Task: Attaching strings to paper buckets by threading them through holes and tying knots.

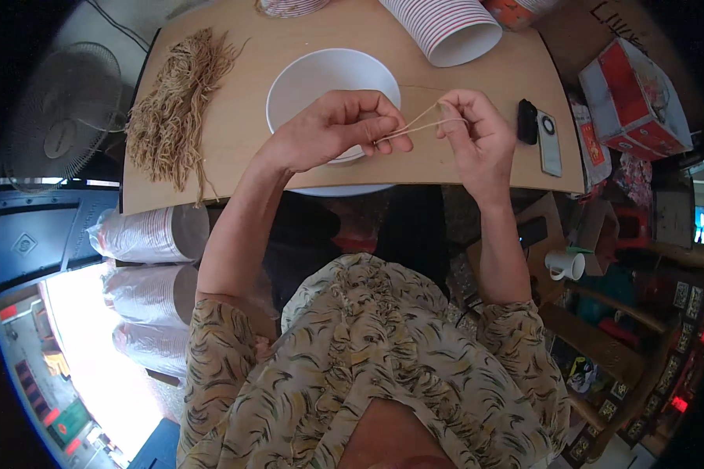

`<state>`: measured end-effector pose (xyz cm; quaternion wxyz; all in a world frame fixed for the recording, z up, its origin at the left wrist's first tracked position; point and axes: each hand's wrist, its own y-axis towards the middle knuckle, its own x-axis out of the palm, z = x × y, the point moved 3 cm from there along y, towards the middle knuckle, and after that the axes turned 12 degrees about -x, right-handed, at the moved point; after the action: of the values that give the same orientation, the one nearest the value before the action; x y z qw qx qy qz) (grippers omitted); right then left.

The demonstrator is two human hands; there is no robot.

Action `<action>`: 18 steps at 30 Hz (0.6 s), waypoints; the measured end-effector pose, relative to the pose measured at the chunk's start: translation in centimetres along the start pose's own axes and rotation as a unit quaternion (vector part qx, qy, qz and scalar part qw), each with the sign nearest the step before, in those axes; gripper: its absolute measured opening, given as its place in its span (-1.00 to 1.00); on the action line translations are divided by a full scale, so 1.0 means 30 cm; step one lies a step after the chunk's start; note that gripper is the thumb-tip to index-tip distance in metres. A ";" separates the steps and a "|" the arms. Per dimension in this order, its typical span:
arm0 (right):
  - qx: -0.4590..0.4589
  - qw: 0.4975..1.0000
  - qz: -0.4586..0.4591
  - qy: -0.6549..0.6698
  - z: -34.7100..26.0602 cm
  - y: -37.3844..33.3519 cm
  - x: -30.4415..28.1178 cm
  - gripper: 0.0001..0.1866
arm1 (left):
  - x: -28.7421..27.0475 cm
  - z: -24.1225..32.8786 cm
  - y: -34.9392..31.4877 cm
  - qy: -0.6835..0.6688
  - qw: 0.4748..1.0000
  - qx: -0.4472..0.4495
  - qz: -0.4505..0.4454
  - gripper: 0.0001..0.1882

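A thin tan string (422, 125) runs between my two hands, in front of the near rim of a white bucket. My left hand (344, 129) pinches one end of it between thumb and fingers. The other end is looped round the fingers of my right hand (477, 129), which is closed on it. Behind and partly under my left hand stands the white bucket (305, 74), its open mouth facing up. On the table's left side lies a big bundle of similar tan strings (172, 109), some strands trailing toward the near edge.
Stacked white paper buckets (446, 35) lie at the table's (246, 156) far side. A phone (551, 148) and a black case (527, 121) rest at the right. Wrapped bucket stacks (152, 234) stand below left, near a fan (66, 117). A white mug (565, 266) sits lower right.
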<state>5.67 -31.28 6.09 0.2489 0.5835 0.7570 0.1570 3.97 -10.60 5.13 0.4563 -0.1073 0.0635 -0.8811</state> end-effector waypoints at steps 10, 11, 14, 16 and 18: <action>0.039 0.997 0.018 0.065 0.015 -0.006 0.042 -0.92 | -0.004 -0.004 -0.003 -0.015 1.000 0.020 -0.018 -0.85; 0.038 0.997 0.020 0.065 0.016 -0.008 0.046 -0.92 | -0.007 -0.005 -0.005 -0.031 0.999 0.016 -0.019 -0.84; 0.052 0.994 0.019 0.090 0.015 -0.014 0.059 -0.92 | -0.014 -0.006 -0.010 -0.031 1.000 0.006 0.000 -0.80; 0.069 0.993 0.012 0.090 0.010 -0.021 0.069 -0.91 | -0.015 -0.007 -0.008 -0.025 0.999 0.013 0.022 -0.78; 0.079 0.993 0.010 0.087 0.003 -0.027 0.071 -0.91 | -0.011 -0.005 -0.003 -0.018 0.999 0.021 0.044 -0.77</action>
<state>4.65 -29.45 5.16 0.1338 0.5926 0.7801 0.1495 4.04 -10.27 4.96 0.4982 -0.1107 0.0413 -0.8590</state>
